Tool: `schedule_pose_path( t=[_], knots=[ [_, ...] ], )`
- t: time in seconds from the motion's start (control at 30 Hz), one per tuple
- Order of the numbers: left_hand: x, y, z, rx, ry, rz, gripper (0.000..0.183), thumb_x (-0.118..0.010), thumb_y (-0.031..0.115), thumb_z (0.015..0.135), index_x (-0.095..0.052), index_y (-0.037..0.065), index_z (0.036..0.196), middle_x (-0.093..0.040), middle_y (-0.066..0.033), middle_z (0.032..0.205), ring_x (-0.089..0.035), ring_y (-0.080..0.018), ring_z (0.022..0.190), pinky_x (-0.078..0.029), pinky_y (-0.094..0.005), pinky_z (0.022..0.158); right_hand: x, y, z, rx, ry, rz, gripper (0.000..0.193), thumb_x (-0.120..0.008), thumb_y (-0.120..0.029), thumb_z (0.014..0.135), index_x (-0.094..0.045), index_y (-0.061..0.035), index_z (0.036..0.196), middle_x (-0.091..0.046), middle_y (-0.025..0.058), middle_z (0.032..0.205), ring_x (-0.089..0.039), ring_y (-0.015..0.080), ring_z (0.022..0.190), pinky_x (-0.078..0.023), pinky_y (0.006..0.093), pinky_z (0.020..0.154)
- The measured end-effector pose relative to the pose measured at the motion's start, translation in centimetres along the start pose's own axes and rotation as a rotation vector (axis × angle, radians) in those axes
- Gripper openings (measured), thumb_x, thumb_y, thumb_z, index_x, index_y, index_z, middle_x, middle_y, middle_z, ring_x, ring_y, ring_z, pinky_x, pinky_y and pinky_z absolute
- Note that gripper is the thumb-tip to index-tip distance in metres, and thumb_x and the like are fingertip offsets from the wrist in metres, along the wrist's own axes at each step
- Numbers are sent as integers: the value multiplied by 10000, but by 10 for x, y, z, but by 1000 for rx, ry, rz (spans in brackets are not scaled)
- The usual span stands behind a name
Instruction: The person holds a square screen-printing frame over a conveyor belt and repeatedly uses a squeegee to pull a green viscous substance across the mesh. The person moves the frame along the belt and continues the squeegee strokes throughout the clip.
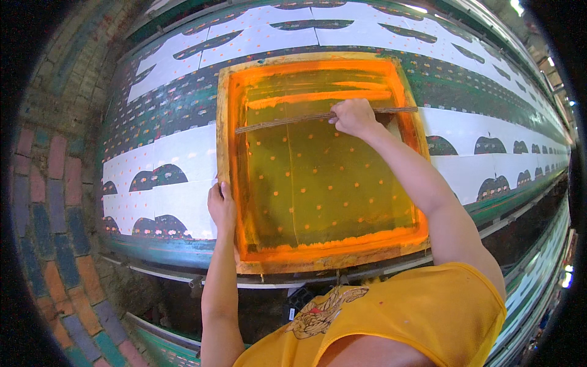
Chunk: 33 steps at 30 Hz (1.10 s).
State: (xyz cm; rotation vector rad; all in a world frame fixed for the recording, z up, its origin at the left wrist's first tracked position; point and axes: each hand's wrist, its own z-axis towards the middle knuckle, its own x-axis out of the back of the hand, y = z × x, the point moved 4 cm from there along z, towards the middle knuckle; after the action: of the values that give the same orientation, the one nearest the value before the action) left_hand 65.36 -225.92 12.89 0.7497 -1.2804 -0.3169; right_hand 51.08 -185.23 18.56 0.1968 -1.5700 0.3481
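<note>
A screen printing frame (223, 116) with wooden sides lies flat on the long table. Its olive mesh (330, 183) carries small orange dots, and orange ink (306, 99) is smeared along the inner edges and in a streak near the far side. My right hand (354, 116) is closed around a long, thin squeegee (281, 122), which spans the mesh near its far end, slightly tilted, just on the near side of the ink streak. At the frame's left side, my left hand (221, 205) grips the wooden edge; part of its fingers is hidden.
White cut pieces (199, 144) with orange dots lie in rows on the dark green table (165, 110), left, right and beyond the frame. A metal rail (263, 282) runs along the near edge. Coloured brick paving (55, 208) is at the left. Another long table (532, 293) stands at the lower right.
</note>
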Motion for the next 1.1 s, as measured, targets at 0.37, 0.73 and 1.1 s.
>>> schedule_pose_path(
  t=[0.37, 0.73, 1.1],
  knots=[
    [1, -5, 1, -1, 20, -32, 385, -507, 281, 1038, -665, -69, 1072, -661, -280, 955, -621, -456, 897, -474, -501, 799, 19, 30, 83, -69, 2, -78, 448, -724, -560, 821, -776, -123, 905, -730, 144, 829, -715, 357, 823, -552, 490, 669],
    [1, -4, 3, 18, -32, -70, 430, -470, 309, 1049, -674, -67, 1088, -670, -285, 1004, -620, -466, 950, -476, -489, 853, -14, -73, -132, -47, 29, -66, 481, -728, -588, 787, -728, -115, 876, -707, 79, 864, -710, 291, 804, -560, 458, 641],
    [5, -1, 1, 52, -73, -49, 431, -551, 347, 1005, -679, -63, 1040, -677, -263, 993, -637, -443, 975, -482, -498, 859, -16, -183, -328, -109, 5, 84, 459, -804, -464, 744, -687, -81, 969, -674, 55, 931, -695, 248, 951, -579, 397, 747]
  ],
)
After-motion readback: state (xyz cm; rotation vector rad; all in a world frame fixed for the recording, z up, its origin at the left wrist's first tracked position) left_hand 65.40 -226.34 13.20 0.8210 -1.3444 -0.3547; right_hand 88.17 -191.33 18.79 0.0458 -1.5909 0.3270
